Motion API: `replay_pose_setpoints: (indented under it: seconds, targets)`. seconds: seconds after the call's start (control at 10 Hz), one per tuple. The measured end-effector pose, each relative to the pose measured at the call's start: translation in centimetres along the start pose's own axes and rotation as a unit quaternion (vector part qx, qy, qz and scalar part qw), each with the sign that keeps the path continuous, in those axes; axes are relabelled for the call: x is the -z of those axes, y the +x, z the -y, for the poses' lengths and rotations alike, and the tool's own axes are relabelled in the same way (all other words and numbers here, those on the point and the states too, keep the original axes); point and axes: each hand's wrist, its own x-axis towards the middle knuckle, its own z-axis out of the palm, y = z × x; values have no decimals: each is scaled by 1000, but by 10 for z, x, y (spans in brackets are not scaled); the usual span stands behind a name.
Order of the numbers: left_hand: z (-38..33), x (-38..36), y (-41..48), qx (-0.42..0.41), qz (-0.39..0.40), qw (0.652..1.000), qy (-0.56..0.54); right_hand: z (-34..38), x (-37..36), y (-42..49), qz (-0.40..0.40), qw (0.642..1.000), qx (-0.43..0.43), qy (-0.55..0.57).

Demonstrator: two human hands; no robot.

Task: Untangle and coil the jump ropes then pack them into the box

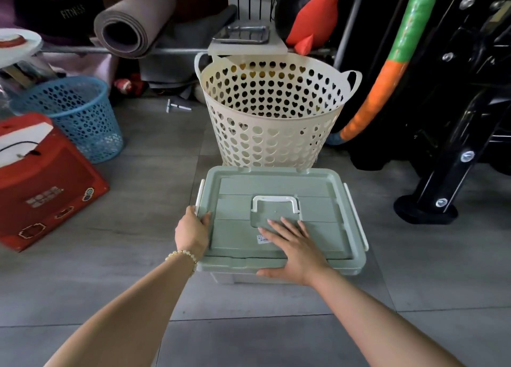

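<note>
The pale green box [229, 277] sits on the grey tiled floor [154, 173] at the centre of the view, its lid [240, 236] on.

The left hand [193, 229], a bead bracelet [181, 254] at the wrist, grips the lid's edge at 9 o'clock, just below the white side latch [199, 198]. The thumb lies on top and the fingers curl over the side; whether they hook under the rim is hidden.

The right hand [293, 247] lies flat on the lid toward 6 o'clock, fingers straight and spread wide, holding nothing. Its fingertips reach the recess below the white carry handle [275, 200], beside a small label [262, 239].

A cream basket [271, 134] with heart-shaped holes stands just beyond the box at 12 o'clock. A blue basket [80, 117] is at 10 o'clock, and a red case [47, 189] at 9 o'clock.
</note>
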Motion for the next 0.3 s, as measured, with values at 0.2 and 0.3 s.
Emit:
replay_pose_setpoints:
  seconds: [0.2, 0.3]
  targets:
    - [-3, 9, 0, -24, 52, 997, 58, -1, 17, 1, 36, 999, -4, -12]
    - [-5, 36, -3, -41, 88, 990, 102, 20, 61, 7, -36, 998, -28, 40]
